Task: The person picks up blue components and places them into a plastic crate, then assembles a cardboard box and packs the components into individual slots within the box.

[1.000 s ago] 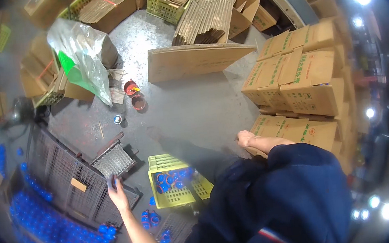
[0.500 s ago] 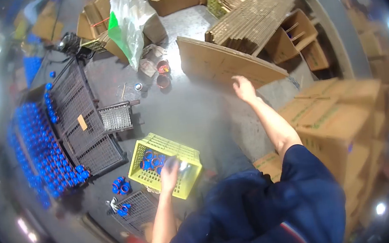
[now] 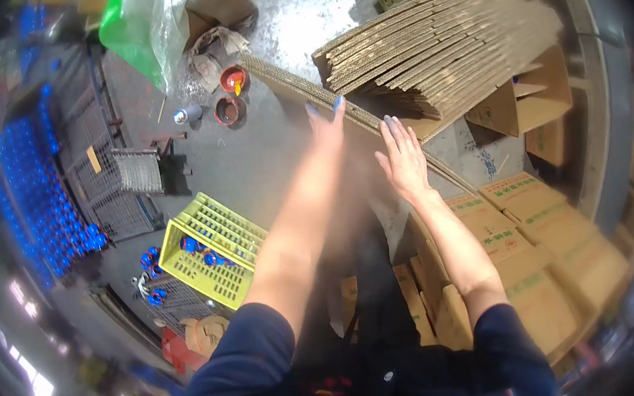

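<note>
A flat cardboard sheet (image 3: 293,91), seemingly several layers thick, stands tilted on its edge in front of me. At its near face is my left hand (image 3: 328,125), slightly blurred, its fingertips bluish and apart. My right hand (image 3: 405,163) lies along the sheet's upper edge farther right, palm down and fingers stretched out. Whether either hand presses on the cardboard, I cannot tell. Behind the sheet rests a fanned stack of folded cartons (image 3: 432,44). Left of my left forearm sits a yellow-green plastic crate (image 3: 217,280) with several blue ring-shaped parts (image 3: 210,255) inside.
Closed cartons (image 3: 542,250) are piled at the right. Two small reddish pots (image 3: 229,112) and a silver can (image 3: 186,116) stand on the floor. Farther left are a wire-mesh rack (image 3: 108,183) and many blue parts (image 3: 39,198). A clear and green plastic bag (image 3: 138,38) lies beyond.
My left hand has left the crate and reached forward to the cardboard sheet. My right hand has come closer to its edge. The view has shifted toward the sheet.
</note>
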`<act>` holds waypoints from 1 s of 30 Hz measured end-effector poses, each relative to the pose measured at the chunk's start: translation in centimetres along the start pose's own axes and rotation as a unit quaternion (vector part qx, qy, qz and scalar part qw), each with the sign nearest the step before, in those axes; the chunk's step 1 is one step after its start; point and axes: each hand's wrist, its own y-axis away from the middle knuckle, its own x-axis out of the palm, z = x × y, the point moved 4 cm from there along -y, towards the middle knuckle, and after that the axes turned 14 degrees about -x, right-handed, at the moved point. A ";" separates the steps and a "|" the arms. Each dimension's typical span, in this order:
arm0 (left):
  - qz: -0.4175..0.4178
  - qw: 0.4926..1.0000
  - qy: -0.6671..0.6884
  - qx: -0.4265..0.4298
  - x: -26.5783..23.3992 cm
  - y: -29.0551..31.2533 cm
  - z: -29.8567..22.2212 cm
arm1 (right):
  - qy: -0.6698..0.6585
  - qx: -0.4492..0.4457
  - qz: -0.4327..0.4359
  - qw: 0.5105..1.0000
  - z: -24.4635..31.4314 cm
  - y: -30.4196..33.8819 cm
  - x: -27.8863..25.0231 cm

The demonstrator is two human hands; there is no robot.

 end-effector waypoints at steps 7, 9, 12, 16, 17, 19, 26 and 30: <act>0.043 0.997 0.008 0.068 -3.0 5.5 3.5 | -0.024 0.001 -0.051 0.998 -2.0 0.2 -0.9; 0.005 0.997 -0.021 0.071 -5.5 2.2 15.0 | -0.031 -0.018 -0.058 0.998 -0.1 -1.2 -0.1; 0.074 0.993 0.080 0.050 -8.0 -0.8 28.8 | 0.014 -0.007 -0.072 0.997 0.1 -1.5 1.6; 0.115 0.988 0.096 0.027 -13.6 5.7 29.9 | 0.111 0.046 -0.015 0.993 -2.4 -1.1 4.1; 0.124 0.990 0.061 0.000 -15.4 8.5 28.8 | 0.086 0.099 0.039 0.991 -3.3 -0.6 3.9; 0.107 0.993 0.025 -0.037 -20.7 14.6 27.4 | 0.032 0.176 0.122 0.976 -1.5 -0.6 0.9; -0.003 0.959 0.283 -0.004 -42.0 30.1 26.7 | 0.094 -0.002 -0.270 0.958 16.9 6.4 -13.0; -0.030 0.953 0.298 0.047 -52.2 32.9 27.2 | -0.009 0.168 -0.387 0.907 23.3 21.2 -27.8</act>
